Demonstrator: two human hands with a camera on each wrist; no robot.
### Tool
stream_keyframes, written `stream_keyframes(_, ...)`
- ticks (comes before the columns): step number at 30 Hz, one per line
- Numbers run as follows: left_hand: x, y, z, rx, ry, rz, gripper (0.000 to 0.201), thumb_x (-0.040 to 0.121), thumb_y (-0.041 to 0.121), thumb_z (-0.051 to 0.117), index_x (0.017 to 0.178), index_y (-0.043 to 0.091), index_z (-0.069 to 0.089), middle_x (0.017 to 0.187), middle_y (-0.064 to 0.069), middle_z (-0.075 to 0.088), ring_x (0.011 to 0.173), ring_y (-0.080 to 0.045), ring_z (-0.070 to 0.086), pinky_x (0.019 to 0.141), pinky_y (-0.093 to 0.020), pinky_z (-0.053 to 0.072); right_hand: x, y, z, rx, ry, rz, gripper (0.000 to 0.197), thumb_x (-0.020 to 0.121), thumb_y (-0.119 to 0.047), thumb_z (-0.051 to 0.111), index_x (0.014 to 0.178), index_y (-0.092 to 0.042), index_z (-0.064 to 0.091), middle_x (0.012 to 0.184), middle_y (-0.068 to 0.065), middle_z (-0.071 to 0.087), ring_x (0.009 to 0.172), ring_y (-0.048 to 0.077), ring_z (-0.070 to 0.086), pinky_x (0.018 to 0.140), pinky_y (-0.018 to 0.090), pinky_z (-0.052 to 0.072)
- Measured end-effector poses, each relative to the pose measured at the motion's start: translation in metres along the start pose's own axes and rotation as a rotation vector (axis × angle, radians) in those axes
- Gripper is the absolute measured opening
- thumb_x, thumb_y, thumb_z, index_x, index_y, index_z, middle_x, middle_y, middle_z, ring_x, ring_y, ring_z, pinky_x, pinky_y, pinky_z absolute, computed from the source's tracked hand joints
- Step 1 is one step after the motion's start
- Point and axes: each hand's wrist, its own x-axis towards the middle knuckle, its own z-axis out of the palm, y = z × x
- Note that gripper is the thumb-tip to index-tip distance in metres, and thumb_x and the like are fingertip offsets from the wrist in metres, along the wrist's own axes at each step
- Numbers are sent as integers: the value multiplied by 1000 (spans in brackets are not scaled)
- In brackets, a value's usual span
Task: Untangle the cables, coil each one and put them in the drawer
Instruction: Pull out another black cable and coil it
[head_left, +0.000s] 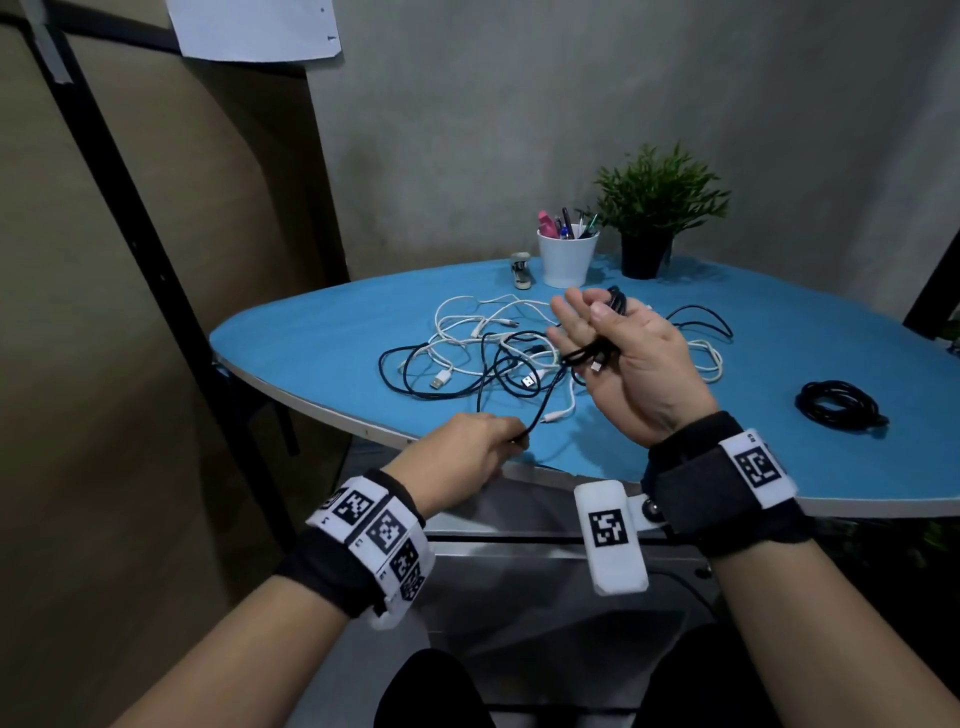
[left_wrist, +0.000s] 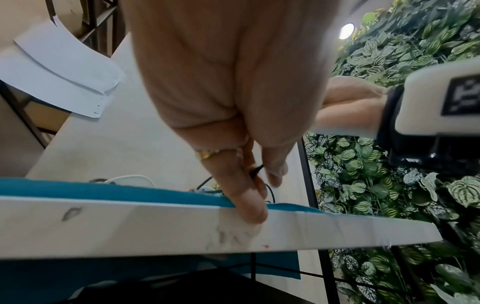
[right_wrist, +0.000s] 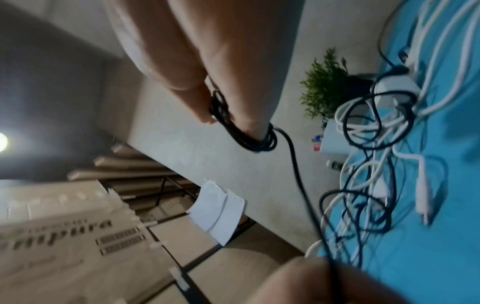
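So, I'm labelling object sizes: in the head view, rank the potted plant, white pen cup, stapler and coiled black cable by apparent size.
1. potted plant
2. coiled black cable, though nearer the camera
3. white pen cup
4. stapler

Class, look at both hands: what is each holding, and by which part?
One black cable: its loops are wound round the right hand, while the left hand pinches its loose stretch.

Black cable (head_left: 545, 402), thin, wound in several loops around the right hand (head_left: 631, 358) raised above the counter (head_left: 322, 343), plug end dangling at the palm, free length stretched down to a pinch in the left hand (head_left: 467, 449). Tangle of white and black cables (head_left: 478, 348) heaped mid-counter, strands crossing, plugs lying loose. Coiled black cable (head_left: 839, 405) flat at the right, well apart.
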Motion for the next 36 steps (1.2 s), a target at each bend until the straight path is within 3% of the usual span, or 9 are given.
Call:
stream_keyframes(5,-1,-2,-11,-6,141,87,15,95,19,49,99,9,59,93,-4,55,90,-23,54,81,-32,42,9,8,-5,-668,58,-224,8,94,-6,47,96,-13,48,98,0,48,81,17,50,74,12,38)
stream_keyframes(10,12,-1,-33,2,326,122,15,94,19,52,101,9,60,99,-3,51,92,-22,53,85,-35,43,12,12,-12,-1363,-82,-196,9,98,-13,39,104,-10,44,82,-7,49,69,7,46,70,31,38)
stream_keyframes(13,22,1,-50,9,383,124,13,93,18,53,99,10,60,103,-5,53,89,-21,53,85,-37,44,9,10,-8,-1426,-176,-69,8,99,-13,35,100,-10,42,91,5,59,74,11,57,63,24,46)
stream_keyframes(16,34,1,-64,27,427,143,10,93,15,53,97,9,61,105,-6,53,90,-21,52,85,-30,41,8,7,-8,-1443,-232,-43,17,100,-23,35,87,-14,40,78,6,55,67,21,52,67,38,46)
stream_keyframes(21,51,-4,-80,40,481,139,10,92,10,52,94,9,62,107,-8,57,90,-20,53,84,-27,39,6,4,-13,-1511,-340,-22,43,94,-45,47,70,-10,56,50,-9,46,46,7,39,50,25,31)
stream_keyframes(28,70,-7,-68,14,343,-13,15,95,15,48,96,10,62,92,-3,63,88,-21,57,73,-27,40,5,-9,-10,-689,-235,94,43,102,-29,33,64,-11,43,42,-3,27,40,12,21,48,26,23)
stream_keyframes(31,70,-2,-54,61,177,-15,13,94,14,48,86,15,57,81,-1,60,82,-23,57,69,-28,41,11,-20,-4,-412,-97,50,39,102,-28,30,69,-12,42,45,2,42,37,14,33,53,30,26)
stream_keyframes(34,65,5,-44,36,61,21,13,92,8,46,84,13,55,84,-7,61,78,-23,54,70,-31,40,14,-28,-2,-159,-22,-6,36,102,-29,30,72,-14,43,81,11,71,57,19,66,50,24,49)
stream_keyframes(36,65,8,-37,84,62,73,15,93,11,47,94,4,61,94,-13,63,86,-25,56,77,-33,41,19,-28,-3,-37,-11,-42,32,102,-28,33,76,-13,45,111,16,67,89,23,71,71,30,59)
